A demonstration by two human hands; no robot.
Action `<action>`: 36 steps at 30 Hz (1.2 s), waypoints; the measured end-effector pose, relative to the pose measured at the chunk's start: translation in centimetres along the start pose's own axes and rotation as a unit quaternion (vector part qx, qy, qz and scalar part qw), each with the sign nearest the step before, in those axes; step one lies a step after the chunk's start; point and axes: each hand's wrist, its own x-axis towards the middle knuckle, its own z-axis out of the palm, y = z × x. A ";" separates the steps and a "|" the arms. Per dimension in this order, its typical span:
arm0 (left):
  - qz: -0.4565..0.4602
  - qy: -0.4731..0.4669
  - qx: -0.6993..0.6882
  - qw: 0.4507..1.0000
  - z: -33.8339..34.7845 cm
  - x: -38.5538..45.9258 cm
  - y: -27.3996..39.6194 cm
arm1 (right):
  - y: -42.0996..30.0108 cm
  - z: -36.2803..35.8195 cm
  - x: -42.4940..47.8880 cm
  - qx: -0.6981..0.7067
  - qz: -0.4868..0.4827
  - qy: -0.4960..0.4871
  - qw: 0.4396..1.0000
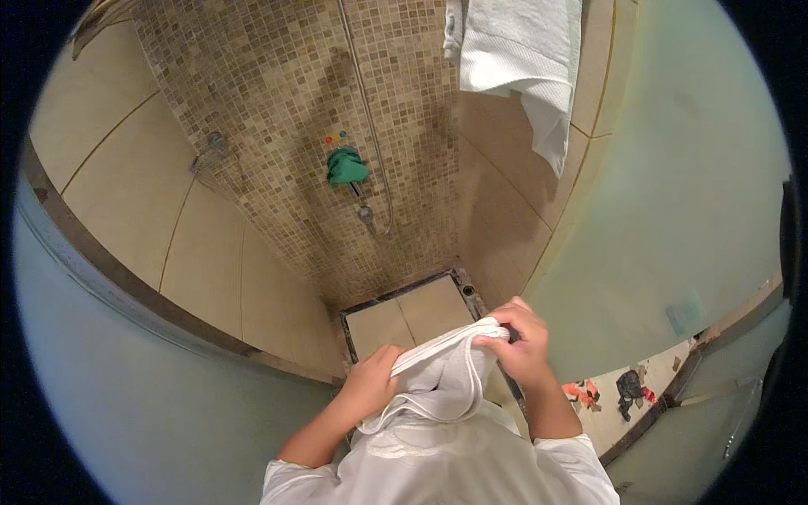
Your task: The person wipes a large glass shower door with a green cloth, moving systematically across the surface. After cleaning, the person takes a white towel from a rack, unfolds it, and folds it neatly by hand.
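Note:
A folded white towel (442,379) is held in front of my body, over the doorway of a tiled shower. My left hand (375,385) grips its left part, the fingertips partly hidden by the cloth. The right end of its upper edge is pinched between the thumb and fingers of my right hand (521,344). Several layers of cloth hang loosely between the two hands. At the upper right, another white towel (521,57) hangs beside the tiled wall.
Ahead on the mosaic wall are a green cloth-like thing (347,167) over the shower fitting and a metal shower hose (372,113). Frosted glass panels (656,189) stand at both sides. A dark crumpled item (629,391) and orange-red items (582,394) lie at the lower right.

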 end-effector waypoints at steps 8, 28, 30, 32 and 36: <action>-0.088 0.128 0.000 0.988 1.2 0.4 -7.5 | 0.5 -2.2 1.1 0.039 0.026 0.107 0.993; 0.076 0.331 -0.095 0.936 -9.8 8.7 -3.1 | 4.6 -8.4 2.2 0.072 0.115 0.209 0.968; 0.051 0.311 -0.043 0.948 -11.0 8.9 -1.9 | 4.8 -8.1 2.6 0.079 0.131 0.204 0.967; 0.032 0.300 0.008 0.953 -11.5 8.8 -1.7 | 5.0 -7.4 2.4 0.084 0.131 0.204 0.967; 0.028 0.268 0.084 0.959 -12.9 7.8 -2.5 | 5.0 -6.2 2.3 0.096 0.106 0.199 0.969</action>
